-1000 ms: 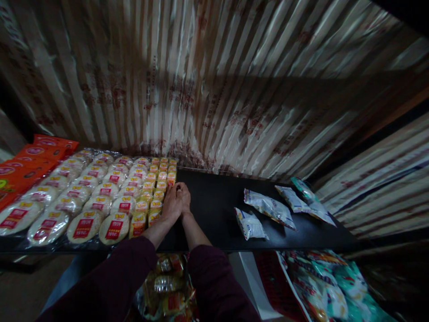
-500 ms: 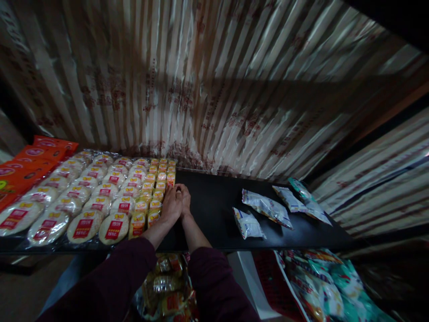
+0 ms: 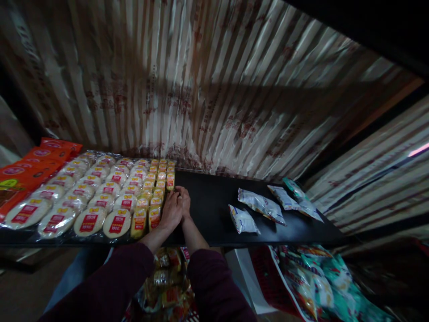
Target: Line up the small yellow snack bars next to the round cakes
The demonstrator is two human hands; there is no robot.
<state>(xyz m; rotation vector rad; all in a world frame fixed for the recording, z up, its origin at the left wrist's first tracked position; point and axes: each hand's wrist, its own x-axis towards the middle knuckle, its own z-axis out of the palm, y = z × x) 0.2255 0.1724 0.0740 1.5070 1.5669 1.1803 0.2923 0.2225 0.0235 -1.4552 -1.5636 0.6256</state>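
Note:
My left hand (image 3: pixel 171 210) and my right hand (image 3: pixel 185 202) meet over the black shelf (image 3: pixel 208 197), fingers curled together. Whatever lies between the fingertips, if anything, is hidden. Just beyond them is the near end of the rightmost row of small yellow wrapped snack packs (image 3: pixel 170 182). Two fuller rows of yellow packs (image 3: pixel 155 216) run to the front edge, close beside my left hand. Further left, round white rice crackers (image 3: pixel 117 222) in clear wrappers with red labels lie in several rows.
Orange packets (image 3: pixel 30 165) lie at the far left. Several silvery snack bags (image 3: pixel 261 203) rest on the shelf's right side. Below the front edge are a container of yellow-wrapped snacks (image 3: pixel 167 277) and a red basket (image 3: pixel 273 277) with green and white bags (image 3: pixel 338 273). Striped sheeting (image 3: pixel 214 112) hangs behind.
The view has shifted slightly. My hands stay together at the right row, a little closer to me relative to its packs, and more of the row's nearest pack shows.

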